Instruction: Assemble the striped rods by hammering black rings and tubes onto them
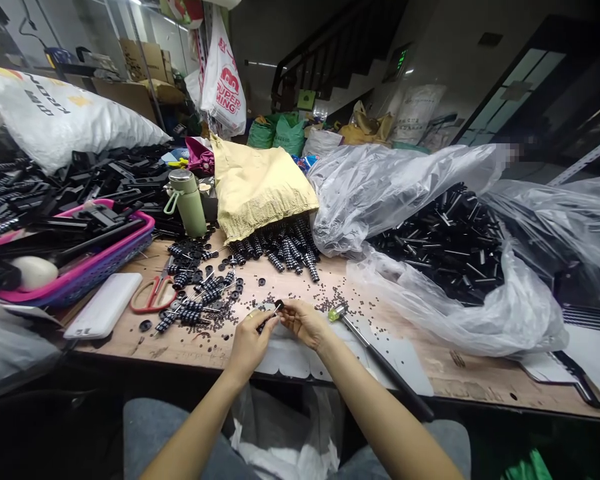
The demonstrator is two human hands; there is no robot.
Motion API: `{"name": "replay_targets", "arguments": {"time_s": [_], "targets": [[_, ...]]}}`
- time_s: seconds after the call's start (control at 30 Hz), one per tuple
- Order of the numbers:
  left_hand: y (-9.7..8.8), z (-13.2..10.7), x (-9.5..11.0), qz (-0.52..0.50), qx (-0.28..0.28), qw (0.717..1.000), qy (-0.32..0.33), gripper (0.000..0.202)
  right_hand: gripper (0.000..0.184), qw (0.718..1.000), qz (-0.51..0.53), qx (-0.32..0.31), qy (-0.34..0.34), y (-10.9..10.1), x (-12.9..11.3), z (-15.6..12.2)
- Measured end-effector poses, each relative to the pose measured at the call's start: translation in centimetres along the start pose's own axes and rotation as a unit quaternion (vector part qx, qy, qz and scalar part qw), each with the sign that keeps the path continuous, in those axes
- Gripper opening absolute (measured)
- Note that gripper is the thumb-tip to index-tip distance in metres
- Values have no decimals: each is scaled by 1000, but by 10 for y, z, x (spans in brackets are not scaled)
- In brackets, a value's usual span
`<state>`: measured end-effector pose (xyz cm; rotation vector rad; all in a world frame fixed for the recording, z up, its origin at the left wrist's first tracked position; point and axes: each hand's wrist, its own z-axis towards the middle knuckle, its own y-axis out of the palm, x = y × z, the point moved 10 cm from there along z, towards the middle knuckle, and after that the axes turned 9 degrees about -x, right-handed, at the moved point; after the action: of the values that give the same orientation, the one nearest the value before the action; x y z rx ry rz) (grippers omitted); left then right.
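Over the front middle of the workbench (300, 280), my two hands meet. My left hand (249, 339) is closed on a small dark part with a thin metal pin, mostly hidden by the fingers. A small black round piece (279, 305) sits between the fingertips of my right hand (303, 323), against the pin's end. Left of the hands lie black ribbed rollers (193, 313) on metal pins, among black washers (145, 325). Tiny dark rings (337, 298) are scattered around. To the right rests a hammer (375, 350) with a yellowish head and black handle.
Red-handled scissors (153, 293), a white power bank-like box (104, 305) and a pink-rimmed basket (95, 263) stand left. Behind are a green flask (189, 203) and a yellow sack (263, 183) spilling rollers. A clear plastic bag (395, 193) of black parts (450, 247) lies right.
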<state>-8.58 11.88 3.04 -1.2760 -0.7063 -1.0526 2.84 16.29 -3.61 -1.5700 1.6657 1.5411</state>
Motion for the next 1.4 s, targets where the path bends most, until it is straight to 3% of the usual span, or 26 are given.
{"name": "replay_targets", "arguments": {"time_s": [0.13, 0.33, 0.43, 0.5, 0.57, 0.63, 0.67, 0.73, 0.87, 1.1, 1.17, 1.27, 1.4], "targets": [[-3, -2, -2, -1, 4, 1000, -2, 24, 13, 1000, 1, -2, 4, 4, 2, -2], [-5, -5, -4, 1, 2, 1000, -14, 24, 21, 997, -65, -3, -44, 7, -14, -6], [-6, -7, -9, 4, 6, 999, -34, 30, 22, 979, -181, -34, -91, 19, -30, -13], [-7, -8, -15, -2, 5, 999, -48, 35, 24, 928, -340, -49, -145, 32, -42, -21], [-9, -8, -24, -29, 2, 997, -66, 35, 31, 840, -507, -35, -189, 43, -47, -27], [-14, -9, -35, -61, 11, 994, -89, 33, 33, 764, -613, -24, -199, 49, -41, -28], [-17, -10, -40, -69, 19, 992, -100, 32, 30, 744, -637, -25, -201, 51, -36, -27], [-21, -11, -43, -64, 22, 992, -107, 30, 21, 746, -632, -32, -209, 51, -29, -25], [-11, -10, -34, -38, -34, 996, -77, 31, 22, 805, -547, 4, -228, 41, -35, -22], [5, -9, -21, 28, -68, 996, -44, 37, 19, 854, -458, 13, -247, 41, -49, -24], [4, -9, -20, 30, -67, 996, -44, 36, 20, 847, -462, 14, -263, 44, -51, -29], [0, -8, -23, 15, -63, 996, -60, 38, 22, 814, -501, -21, -294, 58, -52, -40], [-17, -8, -33, -24, -5, 996, -81, 39, 26, 788, -540, -97, -279, 76, -48, -30]]}}
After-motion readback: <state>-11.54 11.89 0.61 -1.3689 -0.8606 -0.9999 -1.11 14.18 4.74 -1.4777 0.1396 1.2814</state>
